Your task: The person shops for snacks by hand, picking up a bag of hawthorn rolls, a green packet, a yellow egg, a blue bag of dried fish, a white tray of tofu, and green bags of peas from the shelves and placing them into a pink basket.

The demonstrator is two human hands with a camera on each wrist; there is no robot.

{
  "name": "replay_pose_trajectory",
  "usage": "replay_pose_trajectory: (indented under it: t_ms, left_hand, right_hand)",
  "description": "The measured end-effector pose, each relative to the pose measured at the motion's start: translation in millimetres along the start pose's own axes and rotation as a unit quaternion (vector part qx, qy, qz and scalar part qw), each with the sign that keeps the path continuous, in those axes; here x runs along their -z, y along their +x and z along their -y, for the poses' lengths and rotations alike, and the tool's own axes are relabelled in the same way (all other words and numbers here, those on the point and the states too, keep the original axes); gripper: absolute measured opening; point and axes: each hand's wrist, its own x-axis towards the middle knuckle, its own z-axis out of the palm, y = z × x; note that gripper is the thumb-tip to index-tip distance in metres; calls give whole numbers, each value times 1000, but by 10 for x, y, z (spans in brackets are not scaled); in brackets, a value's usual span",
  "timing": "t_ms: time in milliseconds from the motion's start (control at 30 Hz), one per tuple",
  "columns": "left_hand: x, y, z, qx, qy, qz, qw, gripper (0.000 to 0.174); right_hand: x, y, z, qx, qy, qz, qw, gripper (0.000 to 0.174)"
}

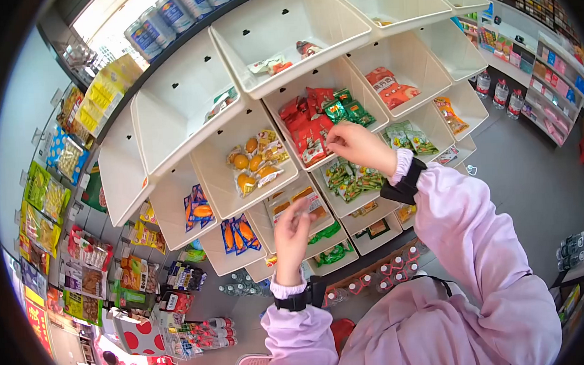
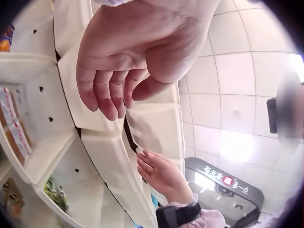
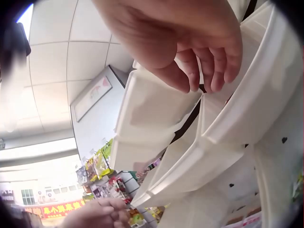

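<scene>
Right hand (image 1: 359, 146): at middle bin (image 1: 359, 80), fingers loosely curled, empty, just beside red packets (image 1: 306, 132) | Left hand (image 1: 291, 232): raised nearer, further left, loosely curled, empty | Advice: probably best to pinch one red packet's top edge and lift clear of green packets (image 1: 347, 110).

No legible text on packets (image 1: 310, 130) or signs (image 2: 223, 178)
</scene>
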Motion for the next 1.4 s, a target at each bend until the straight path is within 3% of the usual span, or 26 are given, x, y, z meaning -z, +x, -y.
replay_pose_trajectory:
  t_ms: [133,233,367,633,767,933,1033,1100,1167,1233,1400]
  left_hand:
    - [-312,415,-31,-7,7,12,1000,40]
    - [-478,634,109,-52,16,-30,998,40]
    - [-563,677,122,-2,31,-32,999,41]
    - [-611,527,131,-70,-48,-167,982,31]
    - [-650,396,186,-19,-97,-164,981,29]
    - [-577,88,211,58,-284,-108,951,34]
    - [-491,-248,367,114,-321,-80,937,36]
    - [-329,-578,662,168,-310,-62,934,27]
    - [-221,-949,827,220,-314,-73,921,25]
    - [-126,-1339,892,258,-318,-102,907,22]
    - [148,-2351,1234,347,-287,-147,881,22]
  right_hand:
    - [-101,202,-185,38,-113,0,993,23]
    - [-197,289,-258,-53,-150,60,985,27]
    - [-240,346,-327,-54,-127,94,986,24]
    - [-49,302,-481,16,7,19,1000,11]
    - [138,115,-369,-19,116,2,993,11]
    - [68,-430,-91,-87,250,90,960,7]
    - [-225,-874,-10,-119,305,163,931,7]
    - [-442,-1158,8,-158,302,248,907,7]
    - [-768,-1480,-45,-151,306,276,898,8]
    - [-1044,-1749,96,-218,381,233,868,14]
    - [-1720,-2425,133,-336,371,458,735,24]
